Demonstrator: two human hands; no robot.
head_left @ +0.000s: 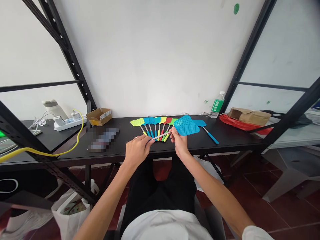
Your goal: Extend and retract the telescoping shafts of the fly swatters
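While left grip (138, 148), right grip (180, 141) clamp blue swatter (188, 126), black table (121, 141) fronts white wall (160, 60).

The blue swatter (188, 126) looks like matt plastic, holey all over, and its shaft (162, 135) is bare metal. The counter (122, 133) is smooth and kinda satiny, the box (99, 117) plain matt cardboard, the bottle (217, 106) clear glossy plastic.

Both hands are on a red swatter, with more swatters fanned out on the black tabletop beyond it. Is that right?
Not quite: the head view shows that the held swatter is blue, not red. The left hand and right hand are both on it, and more swatters lie fanned out on the black tabletop beyond.
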